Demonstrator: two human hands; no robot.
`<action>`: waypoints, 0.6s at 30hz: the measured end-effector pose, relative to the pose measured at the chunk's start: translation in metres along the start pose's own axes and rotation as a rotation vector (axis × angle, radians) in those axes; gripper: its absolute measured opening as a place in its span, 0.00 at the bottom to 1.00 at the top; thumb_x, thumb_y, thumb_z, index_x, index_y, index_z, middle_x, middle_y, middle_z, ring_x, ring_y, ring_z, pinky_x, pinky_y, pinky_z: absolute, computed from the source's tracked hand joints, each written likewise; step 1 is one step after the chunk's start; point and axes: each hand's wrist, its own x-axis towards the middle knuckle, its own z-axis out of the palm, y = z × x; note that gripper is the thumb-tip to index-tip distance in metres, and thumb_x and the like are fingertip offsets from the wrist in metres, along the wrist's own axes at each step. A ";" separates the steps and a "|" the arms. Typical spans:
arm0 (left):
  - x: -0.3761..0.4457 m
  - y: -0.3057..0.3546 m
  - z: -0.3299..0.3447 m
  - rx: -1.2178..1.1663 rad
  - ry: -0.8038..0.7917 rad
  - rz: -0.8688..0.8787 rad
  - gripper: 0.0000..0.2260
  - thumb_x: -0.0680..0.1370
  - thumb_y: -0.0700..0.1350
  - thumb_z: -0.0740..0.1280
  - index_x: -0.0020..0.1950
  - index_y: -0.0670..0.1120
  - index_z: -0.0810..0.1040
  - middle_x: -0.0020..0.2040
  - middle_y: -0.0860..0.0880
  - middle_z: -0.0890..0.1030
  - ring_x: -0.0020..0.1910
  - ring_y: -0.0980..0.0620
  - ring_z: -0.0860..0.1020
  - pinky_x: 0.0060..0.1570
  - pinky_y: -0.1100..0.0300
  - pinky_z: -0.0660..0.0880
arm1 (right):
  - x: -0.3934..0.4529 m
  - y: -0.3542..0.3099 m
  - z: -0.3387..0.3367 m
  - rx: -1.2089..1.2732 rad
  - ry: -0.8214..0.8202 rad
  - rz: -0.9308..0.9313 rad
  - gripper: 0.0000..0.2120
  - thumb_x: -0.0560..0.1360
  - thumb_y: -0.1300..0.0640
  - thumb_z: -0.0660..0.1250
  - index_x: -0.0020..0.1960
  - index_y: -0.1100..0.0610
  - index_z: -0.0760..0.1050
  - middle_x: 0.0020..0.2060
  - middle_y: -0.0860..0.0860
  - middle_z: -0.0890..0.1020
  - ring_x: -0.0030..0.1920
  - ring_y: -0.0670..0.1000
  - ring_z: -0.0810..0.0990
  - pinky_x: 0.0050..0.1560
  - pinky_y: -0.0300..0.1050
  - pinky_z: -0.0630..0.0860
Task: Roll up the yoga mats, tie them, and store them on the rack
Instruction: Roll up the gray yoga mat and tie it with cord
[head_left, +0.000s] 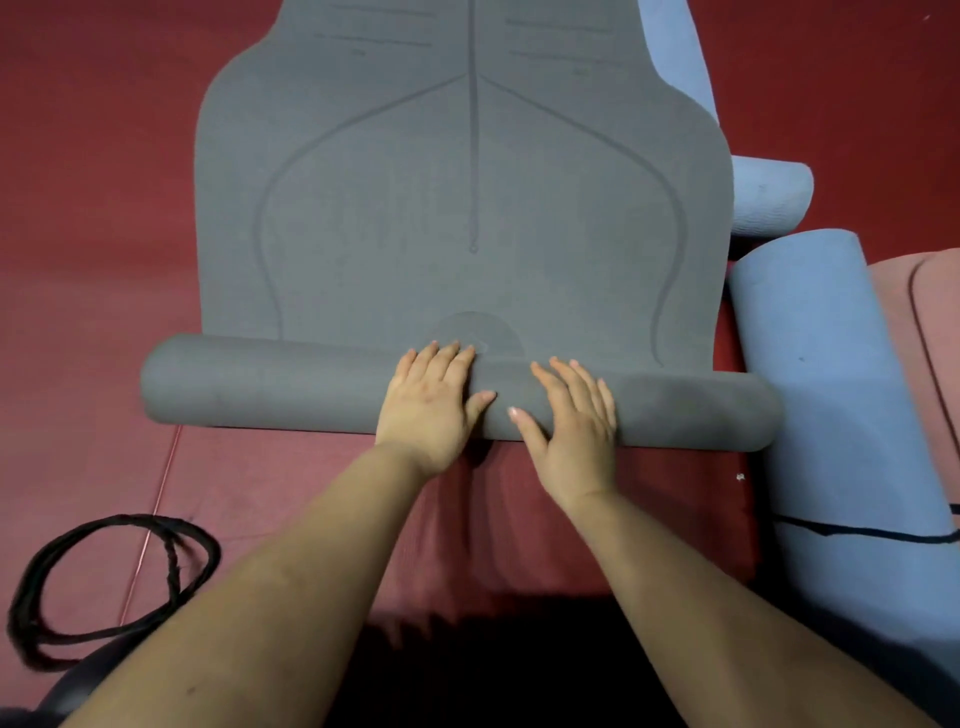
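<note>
A grey yoga mat (467, 182) with line markings lies on the red floor, stretching away from me. Its near end is rolled into a thick grey roll (260, 389) lying crosswise. My left hand (434, 405) presses flat on the middle of the roll with straight fingers. Beside it, my right hand (571, 415) also rests flat on the roll, fingers spread. A black cord (171, 561) lies looped on the floor at the near left.
A rolled blue mat (831, 405) tied with a dark string lies at the right. Another blue roll (769, 197) sits behind it, and a blue mat (675, 47) lies farther back. A pink mat (930, 332) is at the right edge. Red floor (93, 208) surrounds everything.
</note>
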 end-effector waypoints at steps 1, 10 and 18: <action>0.002 -0.002 0.000 -0.012 0.041 -0.008 0.29 0.78 0.59 0.54 0.71 0.42 0.68 0.70 0.43 0.71 0.70 0.42 0.67 0.70 0.53 0.49 | 0.018 0.001 -0.002 0.013 -0.034 0.013 0.26 0.73 0.41 0.59 0.63 0.55 0.76 0.62 0.53 0.78 0.66 0.55 0.71 0.69 0.49 0.55; 0.047 -0.028 -0.010 -0.044 0.007 0.067 0.29 0.77 0.59 0.61 0.74 0.45 0.64 0.74 0.46 0.65 0.74 0.46 0.60 0.72 0.55 0.47 | 0.036 0.007 0.011 0.002 0.086 0.013 0.26 0.74 0.42 0.60 0.65 0.57 0.74 0.65 0.54 0.76 0.69 0.54 0.67 0.72 0.47 0.49; 0.077 -0.029 -0.010 -0.001 0.043 0.107 0.39 0.70 0.69 0.53 0.71 0.44 0.68 0.70 0.43 0.70 0.70 0.42 0.66 0.70 0.51 0.53 | 0.092 0.013 0.007 0.088 0.037 0.068 0.30 0.69 0.36 0.63 0.63 0.55 0.77 0.62 0.52 0.78 0.67 0.55 0.72 0.71 0.48 0.51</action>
